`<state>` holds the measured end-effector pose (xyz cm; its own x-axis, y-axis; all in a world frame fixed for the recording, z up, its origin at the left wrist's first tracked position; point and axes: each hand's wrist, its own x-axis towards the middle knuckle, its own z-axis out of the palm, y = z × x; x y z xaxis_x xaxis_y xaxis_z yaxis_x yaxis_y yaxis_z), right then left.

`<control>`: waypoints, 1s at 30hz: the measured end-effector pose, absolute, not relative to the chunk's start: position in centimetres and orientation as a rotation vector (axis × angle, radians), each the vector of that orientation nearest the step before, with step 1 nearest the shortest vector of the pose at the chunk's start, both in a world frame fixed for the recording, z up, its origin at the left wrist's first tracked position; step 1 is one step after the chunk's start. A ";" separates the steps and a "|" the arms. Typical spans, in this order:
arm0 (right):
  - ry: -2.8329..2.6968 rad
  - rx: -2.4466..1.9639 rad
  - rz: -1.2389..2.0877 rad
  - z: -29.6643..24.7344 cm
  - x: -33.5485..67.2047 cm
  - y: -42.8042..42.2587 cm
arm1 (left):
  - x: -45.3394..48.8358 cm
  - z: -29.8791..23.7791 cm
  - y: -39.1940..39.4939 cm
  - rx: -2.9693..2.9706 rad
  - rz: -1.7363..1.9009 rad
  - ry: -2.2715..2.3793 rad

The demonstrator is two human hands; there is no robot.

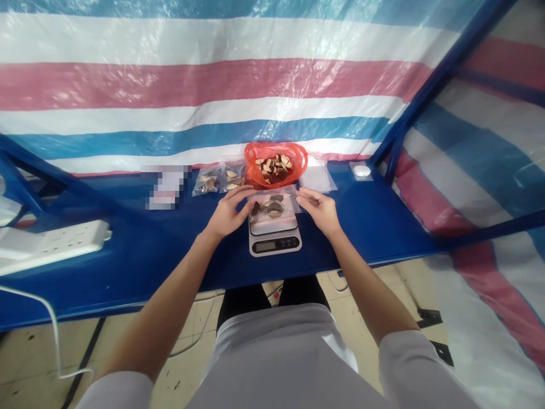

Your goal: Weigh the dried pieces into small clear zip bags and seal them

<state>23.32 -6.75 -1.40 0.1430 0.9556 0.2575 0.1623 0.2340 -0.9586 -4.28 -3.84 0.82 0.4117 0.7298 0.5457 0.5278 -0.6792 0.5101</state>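
Transparent bag [273, 213] lies between left grip [227, 215] and right grip [322, 212], both at its edges; cannot tell whether pinched.

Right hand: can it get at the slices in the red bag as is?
Likely yes. The red plastic bag gapes open, its slices exposed, just beyond the digital kitchen scale. Nothing tall appears to stand between it and the right hand.

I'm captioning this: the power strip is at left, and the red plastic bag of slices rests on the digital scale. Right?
No: the head view shows the red plastic bag behind the digital scale, which bears a clear bag. The rest holds.
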 end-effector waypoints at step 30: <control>-1.841 -0.881 0.647 6.4 22.3 -2.9 | 0.9 6.2 -1.1 1.773 0.973 0.966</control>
<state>22.25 -2.88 6.37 -0.2788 0.7994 0.5322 0.2902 0.5984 -0.7468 0.85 -1.08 6.24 0.3932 0.8930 0.2190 0.2126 -0.3200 0.9233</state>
